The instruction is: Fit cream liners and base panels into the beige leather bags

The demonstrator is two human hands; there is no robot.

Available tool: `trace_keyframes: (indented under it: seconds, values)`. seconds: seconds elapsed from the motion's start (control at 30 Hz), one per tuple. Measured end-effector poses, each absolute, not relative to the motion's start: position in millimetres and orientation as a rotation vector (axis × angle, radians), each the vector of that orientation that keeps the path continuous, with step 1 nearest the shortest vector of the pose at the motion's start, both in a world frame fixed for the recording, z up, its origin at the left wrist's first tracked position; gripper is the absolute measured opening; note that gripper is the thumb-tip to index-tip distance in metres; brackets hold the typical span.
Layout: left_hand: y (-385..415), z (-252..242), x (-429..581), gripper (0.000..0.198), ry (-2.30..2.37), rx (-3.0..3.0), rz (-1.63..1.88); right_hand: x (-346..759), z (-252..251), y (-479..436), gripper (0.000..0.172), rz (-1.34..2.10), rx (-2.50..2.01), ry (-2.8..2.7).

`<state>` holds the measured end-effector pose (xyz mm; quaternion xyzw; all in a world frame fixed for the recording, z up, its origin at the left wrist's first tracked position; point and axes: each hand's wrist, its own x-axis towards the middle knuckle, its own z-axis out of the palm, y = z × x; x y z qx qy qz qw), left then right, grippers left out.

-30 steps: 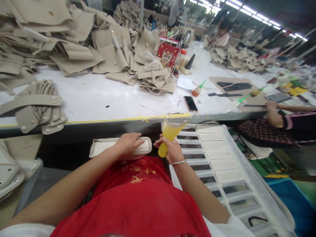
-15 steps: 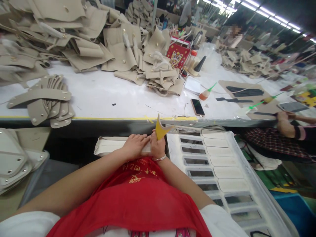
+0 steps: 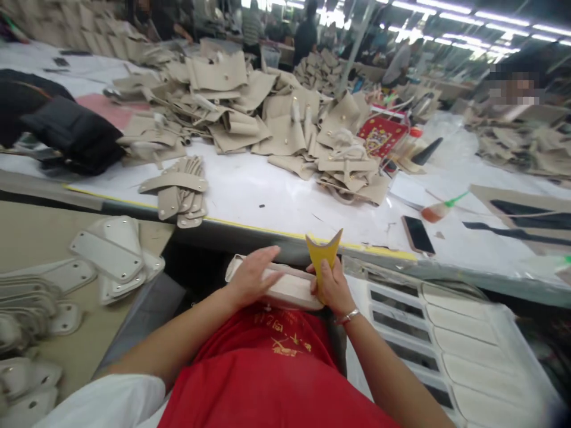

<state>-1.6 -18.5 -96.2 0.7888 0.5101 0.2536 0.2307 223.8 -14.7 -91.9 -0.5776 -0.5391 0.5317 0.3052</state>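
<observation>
My right hand (image 3: 335, 288) is closed round a flat yellow tool (image 3: 322, 257) with a concave, two-pointed top; I cannot tell its exact kind. It holds the tool upright at the right end of a long cream piece (image 3: 292, 289), folded up at its edges, which lies across my lap. Over the left part of that piece is my left hand (image 3: 254, 278), its fingers stretched and apart. The hand hides some of the piece, and whether its palm presses on it cannot be made out.
A white slotted rack (image 3: 404, 333) with cream panels stands at my right. Punched straps and plates (image 3: 107, 249) lie on a board at my left. On the white table (image 3: 236, 190) are a strap stack (image 3: 181, 193), beige bag parts (image 3: 281, 122), a phone (image 3: 418, 234) and a glue bottle (image 3: 437, 211).
The view has swung to the left. My left hand has gone from lying near the right hand to spread fingers farther left on the cream piece. The yellow tool now shows its broad face.
</observation>
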Motion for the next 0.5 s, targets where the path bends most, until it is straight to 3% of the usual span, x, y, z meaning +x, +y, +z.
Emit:
trace_keyframes:
  seconds: [0.07, 0.17, 0.33, 0.43, 0.5]
  values:
    - [-19.9, -105.3, -44.5, 0.052, 1.603, 1.753, 0.99, 216.5, -78.8, 1.6, 0.04, 1.437, -1.491, -1.614]
    - [-22.5, -129.5, -80.1, 0.059, 1.481, 1.243, 1.059, 197.4, -58.5, 34.5, 0.027, 1.578, -1.349, -2.237]
    - [-24.2, -156.4, -66.0, 0.066, 1.324, 0.966, 1.046, 146.0, -45.9, 93.0, 0.038, 1.11, -1.384, -3.017]
    - [-23.5, -159.4, -58.3, 0.068, 1.271, 0.864, 1.082, 111.8, -55.9, 108.5, 0.031, 0.862, -1.382, -3.17]
    - [-23.5, -160.2, -58.9, 0.069, 1.267, 0.842, 1.09, 92.0, -66.6, 110.8, 0.039, 0.612, -1.37, -3.184]
